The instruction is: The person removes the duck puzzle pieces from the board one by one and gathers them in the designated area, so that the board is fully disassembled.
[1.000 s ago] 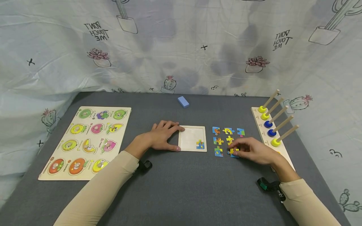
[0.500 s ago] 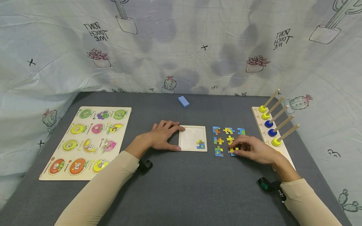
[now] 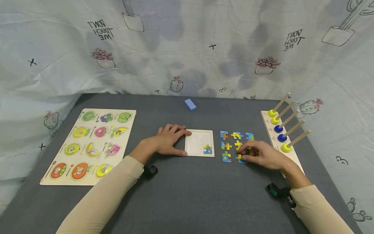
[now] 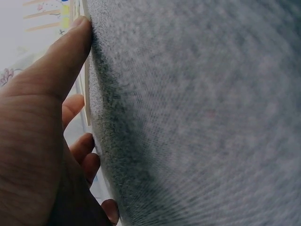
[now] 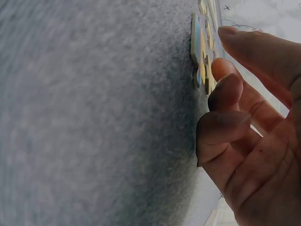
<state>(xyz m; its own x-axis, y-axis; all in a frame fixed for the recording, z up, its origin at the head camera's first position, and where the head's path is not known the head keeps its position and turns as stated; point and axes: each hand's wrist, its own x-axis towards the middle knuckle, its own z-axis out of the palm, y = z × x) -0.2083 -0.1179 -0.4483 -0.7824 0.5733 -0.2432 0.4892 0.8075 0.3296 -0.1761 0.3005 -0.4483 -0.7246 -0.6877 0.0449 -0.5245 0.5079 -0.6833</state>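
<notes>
A square wooden puzzle tray (image 3: 193,143) lies mid-table, with a blue and yellow jigsaw piece (image 3: 207,149) in its near right corner. My left hand (image 3: 169,141) rests at the tray's left side, its index finger on the far left corner and its thumb at the near left one. To the right, several loose jigsaw pieces (image 3: 226,157) lie in rows. Over the nearest pieces hovers my right hand (image 3: 261,155), thumb and index finger apart around a yellow and blue piece (image 3: 240,160). In the right wrist view a gap shows between these fingertips, the other fingers loosely curled.
A wooden fruit puzzle board (image 3: 109,159) lies at the left, partly under the left sleeve. At the right stands a peg board (image 3: 273,130) with upright rods and yellow and blue rings. A blue block (image 3: 190,104) lies near the back edge.
The view shifts slightly. Both hands keep nearly the same places; the right fingers stay over the near right piece.
</notes>
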